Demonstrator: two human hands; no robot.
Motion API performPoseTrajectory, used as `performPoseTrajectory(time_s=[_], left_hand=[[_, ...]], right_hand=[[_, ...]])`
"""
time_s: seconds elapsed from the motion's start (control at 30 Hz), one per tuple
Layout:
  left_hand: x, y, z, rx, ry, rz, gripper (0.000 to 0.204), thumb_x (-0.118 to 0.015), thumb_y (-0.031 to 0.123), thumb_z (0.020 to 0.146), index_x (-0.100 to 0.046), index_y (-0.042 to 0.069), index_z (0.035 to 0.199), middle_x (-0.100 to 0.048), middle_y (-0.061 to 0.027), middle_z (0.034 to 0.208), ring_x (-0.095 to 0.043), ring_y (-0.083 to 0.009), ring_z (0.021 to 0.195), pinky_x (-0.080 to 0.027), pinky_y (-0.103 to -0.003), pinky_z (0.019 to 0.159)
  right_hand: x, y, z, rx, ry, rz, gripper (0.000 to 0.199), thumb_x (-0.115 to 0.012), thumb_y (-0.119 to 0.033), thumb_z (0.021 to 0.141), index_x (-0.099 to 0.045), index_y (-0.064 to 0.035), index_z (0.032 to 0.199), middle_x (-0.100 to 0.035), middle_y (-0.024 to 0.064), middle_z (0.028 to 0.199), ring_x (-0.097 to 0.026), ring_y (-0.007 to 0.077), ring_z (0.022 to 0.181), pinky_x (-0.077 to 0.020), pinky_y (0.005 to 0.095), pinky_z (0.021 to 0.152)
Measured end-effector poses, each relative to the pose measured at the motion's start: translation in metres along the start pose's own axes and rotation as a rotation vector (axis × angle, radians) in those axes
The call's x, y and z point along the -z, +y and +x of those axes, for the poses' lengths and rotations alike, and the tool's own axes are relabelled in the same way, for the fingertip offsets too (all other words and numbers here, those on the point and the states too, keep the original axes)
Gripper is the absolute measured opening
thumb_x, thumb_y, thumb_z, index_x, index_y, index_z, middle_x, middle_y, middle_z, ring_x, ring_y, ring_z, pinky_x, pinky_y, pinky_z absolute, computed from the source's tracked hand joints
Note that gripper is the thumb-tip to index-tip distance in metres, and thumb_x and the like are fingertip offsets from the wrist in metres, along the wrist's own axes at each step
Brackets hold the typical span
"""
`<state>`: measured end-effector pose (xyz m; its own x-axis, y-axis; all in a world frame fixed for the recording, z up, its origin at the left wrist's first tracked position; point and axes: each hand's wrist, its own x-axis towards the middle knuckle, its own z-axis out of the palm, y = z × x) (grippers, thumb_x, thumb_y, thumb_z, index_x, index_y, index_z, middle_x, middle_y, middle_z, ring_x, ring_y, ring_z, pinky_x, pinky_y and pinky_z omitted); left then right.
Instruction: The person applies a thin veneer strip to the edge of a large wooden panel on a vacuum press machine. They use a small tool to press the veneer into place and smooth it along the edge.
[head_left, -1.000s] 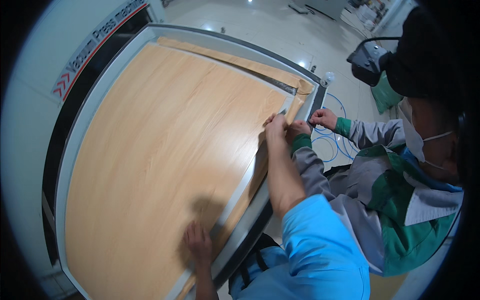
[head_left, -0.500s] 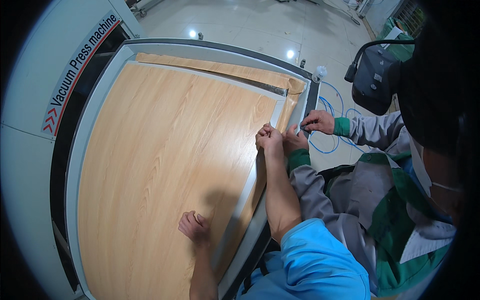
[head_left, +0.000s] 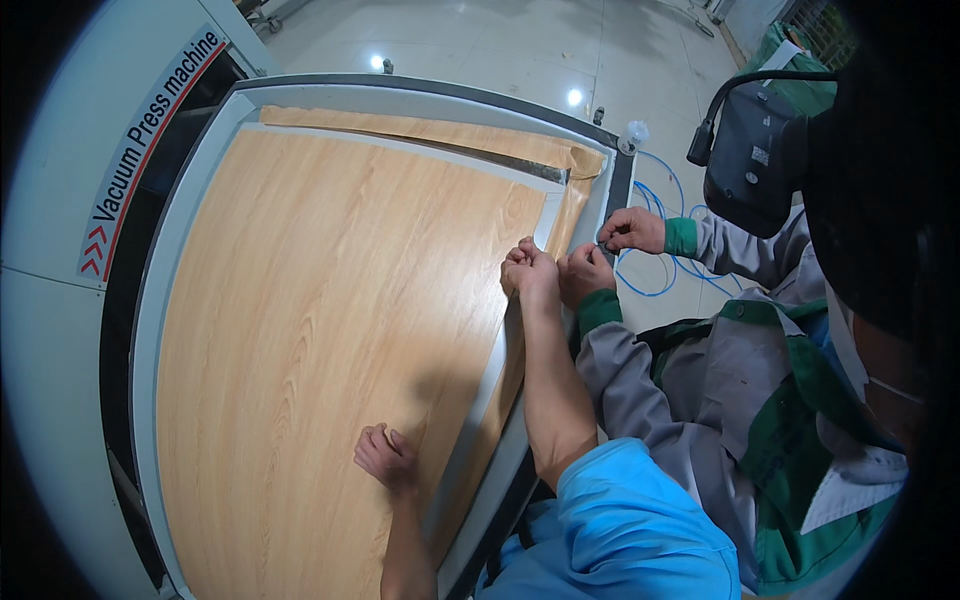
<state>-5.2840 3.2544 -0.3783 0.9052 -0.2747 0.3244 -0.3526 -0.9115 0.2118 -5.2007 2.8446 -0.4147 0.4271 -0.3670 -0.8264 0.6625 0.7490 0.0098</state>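
A large panel (head_left: 330, 270) with a light wood-grain face lies in a shallow white-walled frame. My left hand (head_left: 385, 458) is over its lower part, fingers loosely bent, thumb apart, holding nothing. At the panel's right edge, my right hand (head_left: 527, 268) is closed in a pinch on the wood-grain film (head_left: 572, 218), a strip of which runs along that side; the fingertips partly hide the grip. Right beside it are a co-worker's near hand (head_left: 586, 274) and far hand (head_left: 636, 231), close together at the frame's rim, with a small dark thing between the fingers.
The frame's dark rim (head_left: 450, 93) surrounds the panel. A pale machine cabinet (head_left: 50, 330) stands at the left. A co-worker in a grey and green jacket (head_left: 700, 400) is close on my right. Blue hose (head_left: 650, 292) coils on the floor; a small clear cup (head_left: 632, 136) sits at the far right corner.
The view has shifted slightly. The co-worker's near hand has turned and come up a little closer to my right hand. My own two hands keep nearly the same pose.
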Motion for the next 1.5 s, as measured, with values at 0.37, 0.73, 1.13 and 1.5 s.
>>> performPoseTrajectory(time_s=[0.37,0.73,1.13,1.5], left_hand=[[-0.002,-0.002,-0.001,0.002,-0.006,-0.022,0.026,-0.053,0.024,0.087,-0.06,0.004,0.101,-0.056,-0.0142,0.104,-0.051,-0.0334,0.096,-0.037,-0.046,0.083],[-0.003,-0.001,-0.004,0.007,-0.018,-0.011,0.024,-0.054,0.023,0.086,-0.059,0.005,0.101,-0.056,-0.0145,0.104,-0.051,-0.0341,0.097,-0.037,-0.046,0.084],[-0.005,0.003,-0.006,0.021,-0.011,-0.031,0.024,-0.052,0.023,0.087,-0.059,0.004,0.1,-0.057,-0.0142,0.102,-0.052,-0.0336,0.095,-0.037,-0.046,0.081],[-0.007,0.005,-0.007,0.019,-0.013,-0.015,0.024,-0.053,0.024,0.087,-0.059,0.004,0.1,-0.056,-0.0147,0.104,-0.051,-0.0337,0.097,-0.037,-0.046,0.082]], right_hand=[[-0.008,-0.011,0.03,-0.011,0.075,0.14,0.017,-0.04,-0.007,0.096,-0.055,-0.0014,0.092,-0.057,0.0054,0.07,-0.048,0.014,0.052,-0.0394,0.0223,0.046],[-0.054,-0.014,-0.001,0.027,0.115,0.212,0.019,-0.034,-0.006,0.097,-0.052,-0.001,0.094,-0.06,0.0077,0.074,-0.053,0.0158,0.055,-0.0426,0.0237,0.047],[-0.057,-0.015,0.009,0.037,0.106,0.245,0.022,-0.033,-0.01,0.098,-0.052,-0.0006,0.093,-0.06,0.0079,0.074,-0.054,0.0167,0.055,-0.0438,0.0248,0.048],[-0.059,-0.028,0.036,0.015,0.013,0.278,0.025,-0.035,-0.015,0.1,-0.054,-0.0002,0.092,-0.059,0.0073,0.073,-0.052,0.0172,0.055,-0.044,0.0257,0.049]])
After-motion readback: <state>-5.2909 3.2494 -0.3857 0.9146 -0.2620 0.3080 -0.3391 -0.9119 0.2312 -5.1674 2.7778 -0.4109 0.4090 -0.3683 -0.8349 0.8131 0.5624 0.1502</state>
